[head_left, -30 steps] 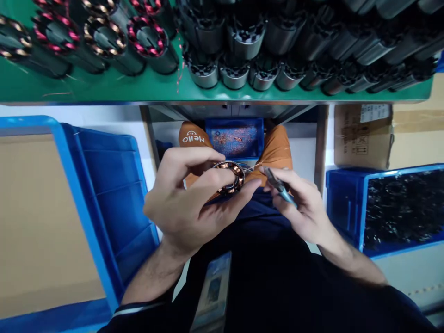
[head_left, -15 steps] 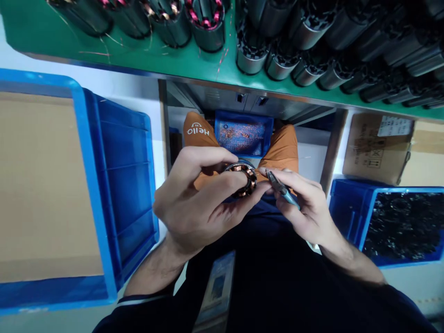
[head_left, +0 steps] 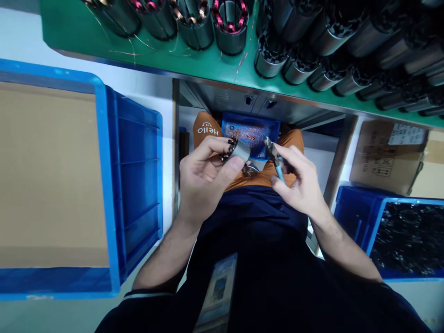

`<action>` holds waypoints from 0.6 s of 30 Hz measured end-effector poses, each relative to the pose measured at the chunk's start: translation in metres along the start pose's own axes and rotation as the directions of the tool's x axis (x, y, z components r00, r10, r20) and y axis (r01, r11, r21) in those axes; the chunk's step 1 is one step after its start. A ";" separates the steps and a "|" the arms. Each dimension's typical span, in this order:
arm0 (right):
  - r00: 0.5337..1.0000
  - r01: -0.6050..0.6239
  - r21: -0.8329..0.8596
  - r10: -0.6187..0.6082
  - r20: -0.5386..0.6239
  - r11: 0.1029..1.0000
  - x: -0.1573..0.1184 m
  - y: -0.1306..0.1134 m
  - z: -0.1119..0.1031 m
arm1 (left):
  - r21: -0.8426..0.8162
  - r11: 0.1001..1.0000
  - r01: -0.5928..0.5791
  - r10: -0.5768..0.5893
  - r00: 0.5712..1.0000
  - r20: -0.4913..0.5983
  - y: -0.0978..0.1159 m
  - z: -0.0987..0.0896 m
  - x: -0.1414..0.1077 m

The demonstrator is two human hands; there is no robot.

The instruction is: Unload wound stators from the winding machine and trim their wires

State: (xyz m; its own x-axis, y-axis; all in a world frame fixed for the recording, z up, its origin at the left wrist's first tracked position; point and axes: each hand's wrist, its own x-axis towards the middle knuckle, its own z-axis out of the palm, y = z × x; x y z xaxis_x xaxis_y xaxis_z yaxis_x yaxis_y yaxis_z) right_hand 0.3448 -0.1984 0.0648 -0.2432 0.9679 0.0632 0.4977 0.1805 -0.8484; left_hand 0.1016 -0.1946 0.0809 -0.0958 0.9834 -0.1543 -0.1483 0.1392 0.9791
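My left hand (head_left: 203, 185) grips a metal motor stator (head_left: 242, 151) on its side, the smooth grey shell facing right and the copper windings facing left, under my fingers. To its right, my right hand (head_left: 300, 178) holds cutting pliers (head_left: 275, 159) with light blue handles, their jaws pointing up and a little left. The pliers and the stator are apart. Beneath and beyond both hands, a blue bin (head_left: 255, 150) with scattered copper-coloured wire bits stands between the orange-clad knees.
A green bench (head_left: 239, 69) runs across the top, bearing wound stators (head_left: 231, 32) and rows of dark metal cylinders (head_left: 272, 60). Blue crates stand left (head_left: 137, 171) and right (head_left: 381, 203), the right one holding black parts. A cardboard box (head_left: 379, 162) is behind the right crate.
The stator has tipped from showing its wound end to lying sideways. My left hand has moved up and away from my right hand. The pliers now point more upward.
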 end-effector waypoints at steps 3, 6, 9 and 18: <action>0.985 0.133 -0.172 -0.150 -0.091 0.976 0.002 0.003 -0.011 | -0.165 0.979 0.124 -0.119 0.992 0.035 0.001 0.010 0.002; 0.951 0.221 -0.288 -0.272 -0.151 0.932 0.000 -0.001 -0.017 | -0.286 0.934 0.215 -0.193 0.976 0.102 0.007 0.025 0.006; 0.941 0.207 -0.328 -0.280 -0.192 0.922 -0.002 -0.007 -0.015 | -0.334 0.913 0.235 -0.195 0.969 0.149 0.013 0.039 0.009; 0.936 0.186 -0.244 -0.247 -0.249 0.952 -0.003 -0.012 -0.012 | -0.347 0.899 0.268 -0.204 0.956 0.209 0.022 0.054 0.010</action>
State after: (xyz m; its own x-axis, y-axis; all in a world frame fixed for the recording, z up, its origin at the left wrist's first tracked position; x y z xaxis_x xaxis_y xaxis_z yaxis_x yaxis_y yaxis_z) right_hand 0.3495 -0.2017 0.0812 -0.1430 0.9055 0.3996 0.6316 0.3943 -0.6676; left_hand 0.1503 -0.1751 0.1077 0.1441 0.9364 -0.3200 -0.5006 0.3479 0.7927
